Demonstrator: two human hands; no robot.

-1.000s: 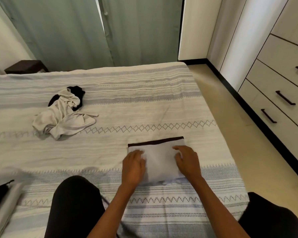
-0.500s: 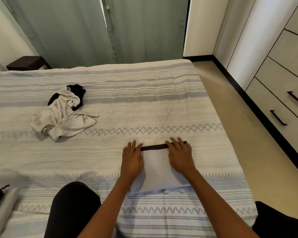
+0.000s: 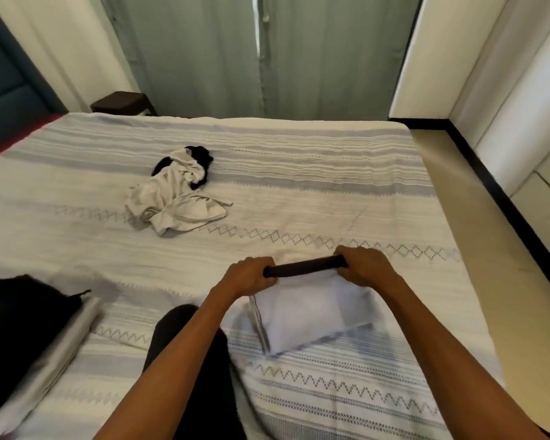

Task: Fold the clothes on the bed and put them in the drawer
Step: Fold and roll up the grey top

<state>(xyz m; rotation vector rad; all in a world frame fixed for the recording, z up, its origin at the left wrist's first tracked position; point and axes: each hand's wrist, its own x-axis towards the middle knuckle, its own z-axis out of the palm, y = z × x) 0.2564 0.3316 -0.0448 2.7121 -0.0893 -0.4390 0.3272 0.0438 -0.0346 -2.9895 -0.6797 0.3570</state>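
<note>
Bed cover (image 3: pixel 315 192): woven cloth, matt, ribbed texture with stitched bands. Folded garment (image 3: pixel 311 315): thin white cloth, smooth, matt, with a dark matt band (image 3: pixel 304 270). Crumpled garments (image 3: pixel 175 198): soft creased cloth. Curtains (image 3: pixel 251 55): matt grey-green fabric. Floor (image 3: pixel 489 249): smooth, slight sheen.

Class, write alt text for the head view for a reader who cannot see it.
Both hands, left hand and right hand, grip the dark-banded far edge of a folded white garment on a striped bed. Crumpled clothes lie farther away, left.
</note>
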